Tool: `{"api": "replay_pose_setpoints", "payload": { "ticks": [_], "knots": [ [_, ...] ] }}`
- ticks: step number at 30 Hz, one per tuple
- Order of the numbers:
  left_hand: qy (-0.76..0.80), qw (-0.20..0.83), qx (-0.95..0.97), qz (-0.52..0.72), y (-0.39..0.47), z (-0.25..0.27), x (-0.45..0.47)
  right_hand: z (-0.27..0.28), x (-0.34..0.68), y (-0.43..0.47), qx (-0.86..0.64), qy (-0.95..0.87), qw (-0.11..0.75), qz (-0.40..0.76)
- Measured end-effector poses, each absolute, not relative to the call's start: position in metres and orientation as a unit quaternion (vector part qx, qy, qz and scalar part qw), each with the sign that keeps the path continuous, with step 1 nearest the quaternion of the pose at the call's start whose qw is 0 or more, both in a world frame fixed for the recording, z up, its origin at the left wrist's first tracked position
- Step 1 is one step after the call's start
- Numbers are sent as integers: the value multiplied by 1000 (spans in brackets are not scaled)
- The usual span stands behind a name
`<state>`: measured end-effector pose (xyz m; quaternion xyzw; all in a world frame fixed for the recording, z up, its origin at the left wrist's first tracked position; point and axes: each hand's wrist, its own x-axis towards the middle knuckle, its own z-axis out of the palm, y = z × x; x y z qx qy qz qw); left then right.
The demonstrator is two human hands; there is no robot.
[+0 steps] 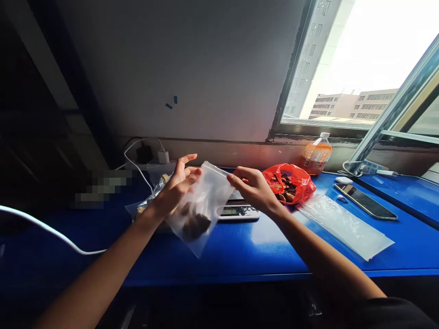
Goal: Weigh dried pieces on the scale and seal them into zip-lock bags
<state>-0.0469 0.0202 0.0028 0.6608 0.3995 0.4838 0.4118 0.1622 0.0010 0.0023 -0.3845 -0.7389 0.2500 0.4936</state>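
Observation:
A clear zip bag [213,194] with dark brown dried pieces [195,226] at its bottom hangs tilted over the table's front part. My right hand [252,185] pinches the bag's upper right corner by the zip strip. At the bag's left edge is my left hand [178,187], fingers apart, the fingertips close to the upper left corner; whether they touch it I cannot tell. Behind the bag stands a kitchen scale [242,213] with a small display, partly hidden by the bag and my right hand. Filled clear bags [156,187] lie behind my left hand, mostly covered.
An open red plastic bag [298,194] holds dried dark slices. Behind it stands an orange drink bottle [317,154]. To the right lie flat clear bags [353,226], a phone [366,201] and an earbud case [344,180]. White cables cross the blue table [274,256].

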Motion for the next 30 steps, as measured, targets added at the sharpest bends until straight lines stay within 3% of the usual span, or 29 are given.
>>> {"api": "replay_pose_setpoints", "payload": {
  "ticks": [6,12,18,21,25,30],
  "knots": [
    [420,465,607,489,21,-1,-33,-20,168,-3,-399,-644,580,299],
    [400,423,621,525,28,-5,-36,-22,170,7,-389,-569,642,336],
    [413,346,683,494,27,-5,-40,-30,170,12,-396,-578,635,325],
    [414,299,708,487,25,-8,-39,-24,174,11,-440,-644,590,210],
    [395,217,763,463,18,-16,-35,-3,174,4,-417,-783,460,36],
    [323,95,819,465,9,-24,-26,11,159,-2,-369,-865,330,88]
  ]
}}
